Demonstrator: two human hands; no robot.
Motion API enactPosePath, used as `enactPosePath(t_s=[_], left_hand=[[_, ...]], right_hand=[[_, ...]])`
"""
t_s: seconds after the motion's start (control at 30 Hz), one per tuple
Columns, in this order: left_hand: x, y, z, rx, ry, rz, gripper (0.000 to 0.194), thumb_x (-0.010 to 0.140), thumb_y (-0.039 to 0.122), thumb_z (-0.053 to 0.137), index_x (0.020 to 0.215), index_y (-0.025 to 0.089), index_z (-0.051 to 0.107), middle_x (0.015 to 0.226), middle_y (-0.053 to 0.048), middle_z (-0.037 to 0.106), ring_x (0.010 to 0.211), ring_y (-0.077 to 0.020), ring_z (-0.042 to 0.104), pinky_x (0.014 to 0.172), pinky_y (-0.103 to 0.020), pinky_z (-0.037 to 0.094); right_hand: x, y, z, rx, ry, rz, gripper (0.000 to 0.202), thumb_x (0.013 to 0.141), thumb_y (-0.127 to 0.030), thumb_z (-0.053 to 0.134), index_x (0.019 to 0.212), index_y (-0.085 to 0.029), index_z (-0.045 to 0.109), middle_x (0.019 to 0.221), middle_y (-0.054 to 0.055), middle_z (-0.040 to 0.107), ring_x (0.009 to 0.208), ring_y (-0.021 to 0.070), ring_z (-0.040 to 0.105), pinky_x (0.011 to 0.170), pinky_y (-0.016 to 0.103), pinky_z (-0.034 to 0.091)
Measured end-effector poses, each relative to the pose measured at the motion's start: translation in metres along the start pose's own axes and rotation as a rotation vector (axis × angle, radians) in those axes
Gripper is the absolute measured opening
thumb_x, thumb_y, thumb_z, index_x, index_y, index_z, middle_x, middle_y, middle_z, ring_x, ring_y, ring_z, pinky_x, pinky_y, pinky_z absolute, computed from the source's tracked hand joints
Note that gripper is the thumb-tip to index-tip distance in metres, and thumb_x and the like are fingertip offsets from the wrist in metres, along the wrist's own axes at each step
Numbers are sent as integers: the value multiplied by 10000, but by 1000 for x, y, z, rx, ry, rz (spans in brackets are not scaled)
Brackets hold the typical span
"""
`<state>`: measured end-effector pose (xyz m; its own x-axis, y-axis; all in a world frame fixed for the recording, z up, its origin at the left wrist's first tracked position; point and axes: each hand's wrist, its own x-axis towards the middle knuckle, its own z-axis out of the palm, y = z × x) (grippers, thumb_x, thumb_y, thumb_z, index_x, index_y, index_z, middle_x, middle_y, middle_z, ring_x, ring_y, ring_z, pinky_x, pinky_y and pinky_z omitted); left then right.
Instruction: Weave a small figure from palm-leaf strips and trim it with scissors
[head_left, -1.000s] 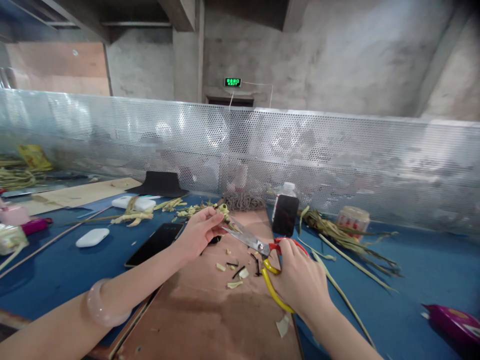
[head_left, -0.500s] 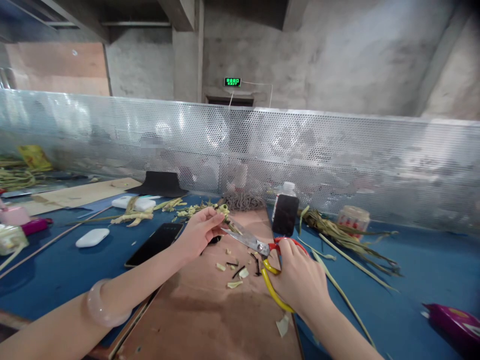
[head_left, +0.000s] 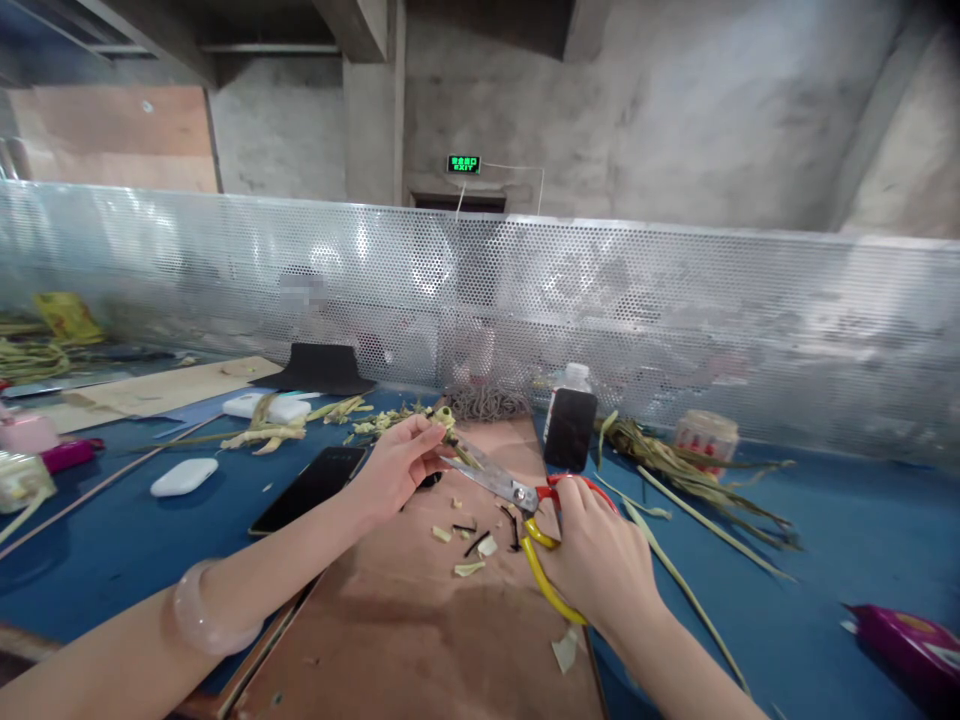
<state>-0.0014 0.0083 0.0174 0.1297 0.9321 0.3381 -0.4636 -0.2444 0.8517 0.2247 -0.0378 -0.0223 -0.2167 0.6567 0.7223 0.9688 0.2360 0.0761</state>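
Note:
My left hand (head_left: 401, 462) pinches a small pale-green woven piece (head_left: 445, 418), which looks like a flower of plant fibre with stem ends pointing down and right. In my right hand (head_left: 600, 545) is a pair of scissors (head_left: 523, 494) with one red and one yellow handle loop. Their blades are parted and reach left to the stem ends, close to my left fingertips. Whether the blades touch the stem I cannot tell. Below the blades, cut scraps (head_left: 471, 569), pale and dark, lie on the brown board (head_left: 420, 640).
A black phone (head_left: 311, 490) and white earbud case (head_left: 184, 477) lie left on the blue table. Another phone (head_left: 570, 430) leans on a bottle (head_left: 577, 375). Dried leaf strips (head_left: 682, 470) and a purple packet (head_left: 907, 645) are right. A perforated metal screen (head_left: 637, 310) stands behind.
Almost nothing differs. The stem ends of the woven piece show slightly more between the scissor blades, and the camera view has shifted a little.

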Motion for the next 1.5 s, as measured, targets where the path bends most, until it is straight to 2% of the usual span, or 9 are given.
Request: enactPosePath(t_s=[0.43,0.83,1.03,1.27,1.5], left_hand=[[0,-2,-2,12,0,-31,290,674,323,780,660,149,547,642,-7,660,584,-103,632,588,-201,552],[2,-5,-6,-29,-45,-82,228,740,283,733,701,151,550,695,-28,700,622,-115,661,608,-205,563],[1,-4,-4,-31,-47,-78,243,727,278,745,696,150,541,679,-21,696,609,-109,660,583,-188,559],[1,-6,-5,-80,-51,-99,212,716,260,755,738,139,583,692,-17,698,606,-107,664,594,-194,568],[3,-6,-7,-100,-63,-109,193,733,257,742,732,133,593,712,-28,706,613,-107,666,590,-191,566]], right_hand=[[2,0,-1,-10,20,-5,90,756,-269,484,772,-206,422,715,20,602,660,200,625,457,263,177],[1,0,-2,-6,22,-12,89,764,-264,492,807,-205,441,727,21,609,684,202,628,460,271,203],[0,1,-2,2,13,-7,106,749,-274,502,794,-205,435,720,20,604,674,203,630,450,265,173],[1,-1,-3,15,-67,40,139,737,-276,525,824,-202,447,779,32,639,614,198,632,449,254,163],[2,-2,-5,8,-100,58,128,746,-263,523,842,-196,472,824,41,649,659,200,645,450,258,174]])
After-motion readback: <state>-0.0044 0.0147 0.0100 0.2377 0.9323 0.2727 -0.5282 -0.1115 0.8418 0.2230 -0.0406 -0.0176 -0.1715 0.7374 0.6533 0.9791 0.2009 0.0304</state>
